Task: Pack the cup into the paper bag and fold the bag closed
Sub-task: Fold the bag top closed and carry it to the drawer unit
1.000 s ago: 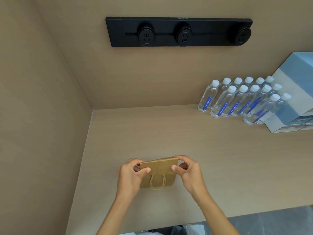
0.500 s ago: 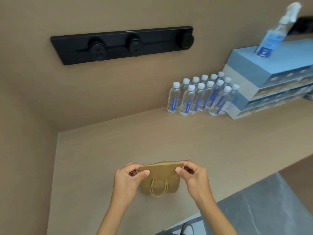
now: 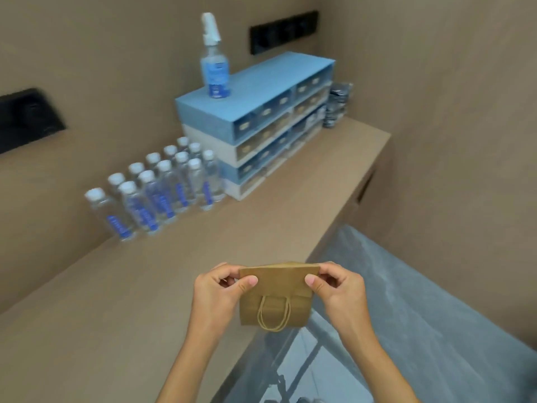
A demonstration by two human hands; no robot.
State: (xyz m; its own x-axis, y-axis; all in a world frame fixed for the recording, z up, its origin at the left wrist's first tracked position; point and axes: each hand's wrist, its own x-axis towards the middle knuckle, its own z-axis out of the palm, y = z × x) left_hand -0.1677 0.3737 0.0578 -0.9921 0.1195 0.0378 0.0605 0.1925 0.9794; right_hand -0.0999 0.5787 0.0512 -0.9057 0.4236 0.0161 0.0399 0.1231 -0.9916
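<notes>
Both hands, left (image 3: pixel 216 295) and right (image 3: pixel 337 289), grip the paper bag's (image 3: pixel 274 298) folded top corners.

Plain brown paper bag (image 3: pixel 276 298), beige counter (image 3: pixel 116 286), pale-blue and cream drawer boxes (image 3: pixel 261 120), clear bottles (image 3: pixel 162 193) (white caps, blue labels), black socket strips (image 3: pixel 283 32).

A tan counter (image 3: pixel 162 286) carries water bottles (image 3: pixel 162 187), stacked blue-and-white drawer boxes (image 3: pixel 261 132) and dark packets (image 3: pixel 338 104)
</notes>
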